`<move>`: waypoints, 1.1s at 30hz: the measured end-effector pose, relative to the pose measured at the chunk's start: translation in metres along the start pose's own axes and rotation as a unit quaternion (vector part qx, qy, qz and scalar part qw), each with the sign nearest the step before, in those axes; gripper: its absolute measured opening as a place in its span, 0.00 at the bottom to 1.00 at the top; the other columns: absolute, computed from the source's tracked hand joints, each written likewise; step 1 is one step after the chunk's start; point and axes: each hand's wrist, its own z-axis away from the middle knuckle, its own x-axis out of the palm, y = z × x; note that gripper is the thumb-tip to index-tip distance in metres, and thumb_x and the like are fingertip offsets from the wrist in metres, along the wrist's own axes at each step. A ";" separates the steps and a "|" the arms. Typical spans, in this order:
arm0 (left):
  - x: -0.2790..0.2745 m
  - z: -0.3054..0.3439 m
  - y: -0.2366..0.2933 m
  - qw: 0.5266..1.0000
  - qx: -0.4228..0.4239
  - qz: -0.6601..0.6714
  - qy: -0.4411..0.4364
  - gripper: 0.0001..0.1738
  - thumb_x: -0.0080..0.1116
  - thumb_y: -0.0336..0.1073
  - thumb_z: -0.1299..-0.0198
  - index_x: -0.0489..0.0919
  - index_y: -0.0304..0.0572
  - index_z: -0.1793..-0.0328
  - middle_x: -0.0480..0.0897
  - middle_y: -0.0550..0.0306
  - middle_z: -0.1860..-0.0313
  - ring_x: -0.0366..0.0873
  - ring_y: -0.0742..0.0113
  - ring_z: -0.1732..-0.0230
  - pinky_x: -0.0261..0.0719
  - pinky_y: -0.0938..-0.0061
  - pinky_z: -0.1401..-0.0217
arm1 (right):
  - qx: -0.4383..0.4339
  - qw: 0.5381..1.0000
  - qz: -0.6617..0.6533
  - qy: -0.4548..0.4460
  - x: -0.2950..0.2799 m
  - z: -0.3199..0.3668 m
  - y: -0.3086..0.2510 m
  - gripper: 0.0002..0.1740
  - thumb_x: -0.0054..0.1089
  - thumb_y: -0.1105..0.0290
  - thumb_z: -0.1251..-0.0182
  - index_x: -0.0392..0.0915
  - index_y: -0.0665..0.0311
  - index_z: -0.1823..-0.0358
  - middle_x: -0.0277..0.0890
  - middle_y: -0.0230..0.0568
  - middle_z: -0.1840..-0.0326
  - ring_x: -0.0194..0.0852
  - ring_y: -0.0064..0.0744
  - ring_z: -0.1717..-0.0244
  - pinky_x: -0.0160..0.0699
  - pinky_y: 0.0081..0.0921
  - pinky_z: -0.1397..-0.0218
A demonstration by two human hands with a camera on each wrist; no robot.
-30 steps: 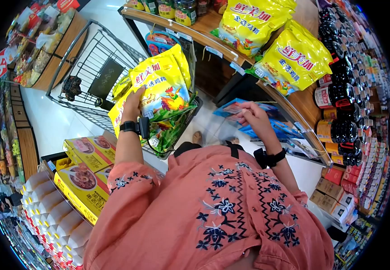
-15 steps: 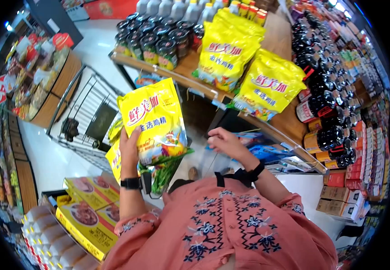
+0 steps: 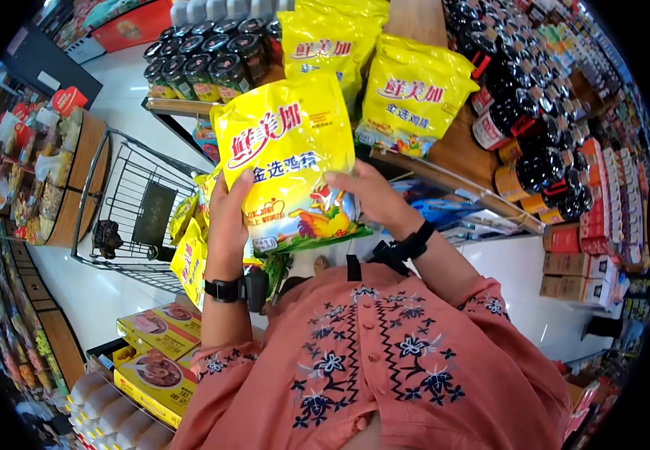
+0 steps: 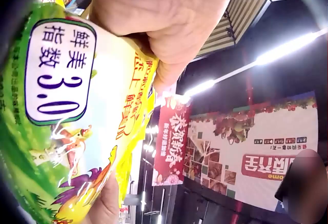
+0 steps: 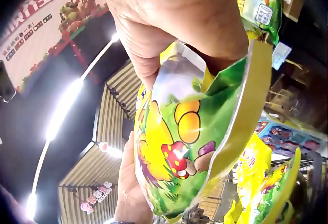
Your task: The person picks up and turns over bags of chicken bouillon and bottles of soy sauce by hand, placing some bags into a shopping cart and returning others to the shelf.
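A yellow bag (image 3: 287, 142) with red and blue lettering and a cartoon rooster is held upright before the body. The left hand (image 3: 229, 214) grips its left edge, thumb on the front; the right hand (image 3: 374, 196) grips its right edge the same way. Close up in the left wrist view, the bag (image 4: 77, 106) shows a "3.0" label under the left hand (image 4: 164, 13). In the right wrist view the right hand (image 5: 179, 18) pinches the side of the bag (image 5: 184, 142). Fingers behind the bag are hidden.
A wire shopping cart (image 3: 119, 176) with more yellow bags (image 3: 188, 259) stands at left. Two similar bags (image 3: 415, 94) sit on the wooden shelf (image 3: 467, 165) ahead, between dark jars (image 3: 227, 73) and dark bottles (image 3: 501, 124). Yellow boxes (image 3: 156, 375) are at lower left.
The left hand has raised the bag away from the cart and moved it toward the middle. The right hand has come from beside the shelf and taken hold of the bag's right side.
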 end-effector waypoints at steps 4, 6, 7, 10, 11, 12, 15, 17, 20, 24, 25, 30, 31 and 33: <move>0.023 -0.008 -0.002 0.998 -0.043 0.046 -0.031 0.22 0.56 0.39 0.24 0.72 0.34 0.31 0.82 0.50 0.41 0.84 0.65 0.45 0.85 0.70 0.44 | -0.024 0.999 -0.020 0.041 -0.018 0.014 -0.004 0.27 0.67 0.67 0.28 0.72 0.69 0.32 0.80 0.40 0.37 0.80 0.28 0.40 0.77 0.28 0.34; 0.030 -0.014 -0.006 0.997 -0.052 0.040 -0.041 0.22 0.53 0.41 0.23 0.72 0.35 0.31 0.82 0.51 0.41 0.84 0.65 0.43 0.84 0.70 0.42 | -0.033 0.998 -0.026 0.056 -0.024 0.020 -0.005 0.27 0.67 0.67 0.28 0.72 0.69 0.32 0.80 0.40 0.37 0.80 0.28 0.41 0.77 0.28 0.34; 0.033 -0.017 -0.008 0.997 -0.057 0.036 -0.045 0.22 0.51 0.42 0.22 0.72 0.35 0.30 0.82 0.51 0.40 0.83 0.65 0.43 0.84 0.71 0.41 | -0.036 0.997 -0.030 0.061 -0.027 0.023 -0.006 0.27 0.67 0.68 0.28 0.72 0.68 0.32 0.80 0.40 0.37 0.80 0.28 0.41 0.77 0.28 0.34; 0.041 -0.024 -0.013 0.995 -0.067 0.005 -0.070 0.23 0.49 0.46 0.21 0.73 0.36 0.31 0.82 0.51 0.39 0.82 0.66 0.41 0.82 0.69 0.38 | -0.044 0.995 -0.031 0.086 -0.037 0.032 -0.007 0.27 0.67 0.68 0.29 0.72 0.68 0.32 0.80 0.40 0.37 0.79 0.28 0.40 0.76 0.28 0.34; 0.040 -0.027 -0.016 0.994 -0.081 0.016 -0.069 0.24 0.48 0.47 0.21 0.73 0.36 0.31 0.82 0.51 0.39 0.82 0.65 0.40 0.81 0.68 0.37 | -0.048 0.994 -0.028 0.095 -0.039 0.033 -0.008 0.26 0.67 0.69 0.29 0.72 0.68 0.32 0.80 0.40 0.37 0.79 0.28 0.40 0.76 0.28 0.33; 0.037 -0.031 -0.022 0.993 -0.093 0.027 -0.070 0.24 0.47 0.48 0.21 0.74 0.36 0.31 0.82 0.51 0.38 0.82 0.65 0.40 0.81 0.68 0.37 | -0.035 0.993 -0.037 0.102 -0.041 0.036 -0.009 0.26 0.67 0.69 0.29 0.73 0.68 0.32 0.80 0.41 0.37 0.79 0.28 0.40 0.77 0.28 0.34; 0.041 -0.033 -0.022 0.983 -0.132 0.047 -0.115 0.28 0.39 0.50 0.18 0.72 0.36 0.27 0.79 0.51 0.32 0.78 0.62 0.34 0.77 0.64 0.30 | -0.051 0.992 -0.041 0.105 -0.057 0.043 -0.004 0.26 0.67 0.69 0.29 0.74 0.68 0.32 0.81 0.42 0.38 0.79 0.28 0.39 0.82 0.27 0.40; 0.042 -0.038 -0.031 0.986 -0.085 -0.005 -0.147 0.30 0.36 0.52 0.17 0.67 0.37 0.22 0.76 0.50 0.28 0.76 0.58 0.30 0.76 0.62 0.28 | -0.062 0.990 0.015 0.122 -0.062 0.049 -0.013 0.28 0.65 0.71 0.29 0.72 0.68 0.29 0.80 0.40 0.35 0.78 0.30 0.37 0.78 0.30 0.33; 0.054 -0.043 -0.030 0.970 -0.047 -0.133 -0.200 0.30 0.35 0.50 0.17 0.66 0.35 0.22 0.74 0.49 0.27 0.74 0.58 0.29 0.74 0.62 0.27 | -0.085 0.991 -0.062 0.088 -0.063 0.059 -0.024 0.29 0.65 0.72 0.28 0.70 0.68 0.28 0.77 0.43 0.32 0.77 0.32 0.35 0.73 0.34 0.28; 0.102 -0.040 -0.018 0.978 -0.079 -0.041 -0.190 0.26 0.40 0.45 0.17 0.65 0.36 0.23 0.77 0.51 0.32 0.78 0.63 0.35 0.78 0.69 0.35 | -0.096 0.988 -0.071 0.094 -0.067 0.074 -0.043 0.27 0.63 0.73 0.27 0.70 0.69 0.29 0.78 0.44 0.33 0.78 0.33 0.35 0.75 0.34 0.30; 0.105 -0.043 -0.022 0.977 -0.079 -0.038 -0.195 0.26 0.42 0.45 0.18 0.65 0.37 0.23 0.78 0.51 0.32 0.78 0.64 0.35 0.78 0.69 0.35 | -0.103 0.988 -0.071 0.094 -0.068 0.078 -0.046 0.26 0.62 0.73 0.27 0.71 0.69 0.29 0.78 0.44 0.33 0.79 0.33 0.36 0.76 0.33 0.31; 0.129 -0.057 -0.040 0.978 -0.072 -0.020 -0.193 0.23 0.50 0.42 0.21 0.70 0.38 0.27 0.82 0.52 0.38 0.84 0.64 0.43 0.86 0.69 0.44 | -0.123 0.980 -0.055 0.145 -0.079 0.097 -0.053 0.24 0.63 0.70 0.26 0.73 0.68 0.31 0.81 0.42 0.36 0.81 0.31 0.39 0.79 0.32 0.34; 0.135 -0.059 -0.043 0.978 -0.067 -0.022 -0.197 0.22 0.50 0.41 0.21 0.71 0.39 0.27 0.83 0.53 0.38 0.84 0.64 0.43 0.86 0.69 0.44 | -0.130 0.977 -0.049 0.161 -0.081 0.100 -0.052 0.24 0.63 0.69 0.26 0.74 0.68 0.32 0.81 0.42 0.36 0.82 0.30 0.40 0.79 0.32 0.34; 0.149 -0.060 -0.048 0.977 -0.060 -0.025 -0.204 0.22 0.52 0.39 0.22 0.71 0.40 0.27 0.83 0.53 0.38 0.84 0.65 0.44 0.86 0.69 0.44 | -0.143 0.970 -0.058 0.189 -0.086 0.107 -0.052 0.24 0.64 0.68 0.26 0.75 0.68 0.32 0.82 0.42 0.37 0.83 0.30 0.41 0.80 0.31 0.35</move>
